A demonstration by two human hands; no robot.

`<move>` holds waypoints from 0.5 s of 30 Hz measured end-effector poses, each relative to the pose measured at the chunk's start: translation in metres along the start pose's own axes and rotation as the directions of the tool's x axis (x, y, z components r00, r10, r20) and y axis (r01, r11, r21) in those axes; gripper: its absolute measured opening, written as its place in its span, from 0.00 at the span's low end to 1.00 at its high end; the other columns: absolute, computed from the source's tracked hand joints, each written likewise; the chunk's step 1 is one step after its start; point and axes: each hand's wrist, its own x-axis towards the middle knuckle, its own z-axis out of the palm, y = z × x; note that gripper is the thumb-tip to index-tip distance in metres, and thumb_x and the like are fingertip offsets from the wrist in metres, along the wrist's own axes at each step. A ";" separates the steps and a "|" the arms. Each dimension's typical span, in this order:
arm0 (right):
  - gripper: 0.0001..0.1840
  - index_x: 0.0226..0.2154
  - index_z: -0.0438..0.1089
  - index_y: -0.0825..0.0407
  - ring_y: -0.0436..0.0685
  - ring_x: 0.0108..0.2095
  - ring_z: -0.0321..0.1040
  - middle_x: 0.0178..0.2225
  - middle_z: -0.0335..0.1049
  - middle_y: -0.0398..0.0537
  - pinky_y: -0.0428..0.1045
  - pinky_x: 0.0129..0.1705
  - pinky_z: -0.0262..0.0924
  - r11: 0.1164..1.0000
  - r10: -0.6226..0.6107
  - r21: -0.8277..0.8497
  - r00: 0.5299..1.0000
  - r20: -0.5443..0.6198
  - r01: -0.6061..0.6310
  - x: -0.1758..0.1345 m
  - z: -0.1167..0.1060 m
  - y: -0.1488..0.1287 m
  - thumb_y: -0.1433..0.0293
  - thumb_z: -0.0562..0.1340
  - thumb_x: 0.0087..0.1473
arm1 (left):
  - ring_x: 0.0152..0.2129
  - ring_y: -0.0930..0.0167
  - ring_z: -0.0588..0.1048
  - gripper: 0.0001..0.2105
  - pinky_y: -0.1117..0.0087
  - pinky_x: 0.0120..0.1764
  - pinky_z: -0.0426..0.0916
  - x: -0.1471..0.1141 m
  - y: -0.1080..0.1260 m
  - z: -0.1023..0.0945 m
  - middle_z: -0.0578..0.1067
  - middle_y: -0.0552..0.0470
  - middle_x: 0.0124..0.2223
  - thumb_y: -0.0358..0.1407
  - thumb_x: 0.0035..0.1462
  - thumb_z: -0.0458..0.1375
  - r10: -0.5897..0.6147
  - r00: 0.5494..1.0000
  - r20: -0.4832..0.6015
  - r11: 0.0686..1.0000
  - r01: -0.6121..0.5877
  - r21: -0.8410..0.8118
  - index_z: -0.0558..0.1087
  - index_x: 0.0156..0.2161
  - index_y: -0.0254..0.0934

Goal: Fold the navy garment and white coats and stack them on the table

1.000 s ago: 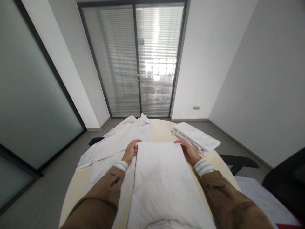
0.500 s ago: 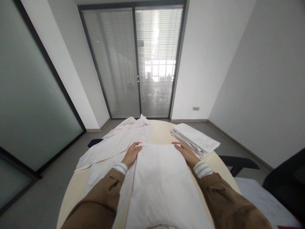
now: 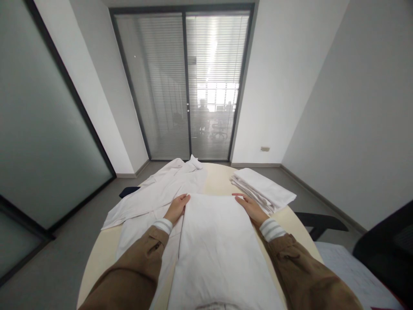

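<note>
A white shirt [image 3: 222, 245] lies lengthwise in front of me, folded into a long panel, with what looks like a neckline at the bottom edge of the view. My left hand [image 3: 177, 207] grips its far left corner, thumb on top and fingers curled at the edge. At the far right corner, my right hand [image 3: 250, 206] holds the cloth with the thumb above and the index finger stretched along the far edge. Loose white garments [image 3: 155, 193] spread out left of the shirt. A folded stack of white cloth [image 3: 263, 187] sits just beyond my right hand.
The round cream table [image 3: 216, 174] carries all the cloth. A black chair armrest [image 3: 322, 221] stands close to its right side, with pale, faintly patterned material [image 3: 348, 269] below. A dark object [image 3: 128, 191] shows past the left edge. Glass doors with blinds [image 3: 183, 86] stand beyond.
The fingers of my left hand have drawn in around the shirt's corner. My right hand keeps almost the same place, and the shirt has barely moved.
</note>
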 end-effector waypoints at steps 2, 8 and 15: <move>0.25 0.50 0.70 0.46 0.59 0.39 0.75 0.38 0.78 0.47 0.54 0.41 0.71 1.000 -0.007 -0.023 1.000 -0.004 0.007 -0.001 0.000 -0.001 0.52 0.63 0.54 | 0.25 0.70 0.77 0.18 0.72 0.29 0.70 -0.001 0.000 0.001 0.79 0.50 0.30 0.46 0.53 0.66 -0.005 1.000 -0.007 1.000 0.005 0.004 0.75 0.43 0.33; 0.27 0.51 0.68 0.46 0.58 0.33 0.74 0.33 0.76 0.46 0.53 0.35 0.69 1.000 -0.019 -0.023 1.000 0.013 0.020 -0.004 0.004 -0.004 0.51 0.64 0.52 | 0.24 0.71 0.76 0.17 0.73 0.28 0.69 -0.002 0.000 -0.001 0.78 0.52 0.29 0.44 0.53 0.66 0.020 1.000 -0.004 1.000 -0.020 0.021 0.73 0.41 0.33; 0.22 0.40 0.67 0.46 0.55 0.22 0.67 0.22 0.70 0.39 0.49 0.24 0.60 0.999 -0.005 -0.043 0.999 -0.044 0.003 -0.005 0.009 -0.004 0.52 0.66 0.47 | 0.28 0.69 0.77 0.21 0.71 0.33 0.71 0.001 0.004 0.001 0.78 0.51 0.30 0.47 0.50 0.67 0.043 0.999 -0.020 0.995 -0.041 0.090 0.74 0.44 0.34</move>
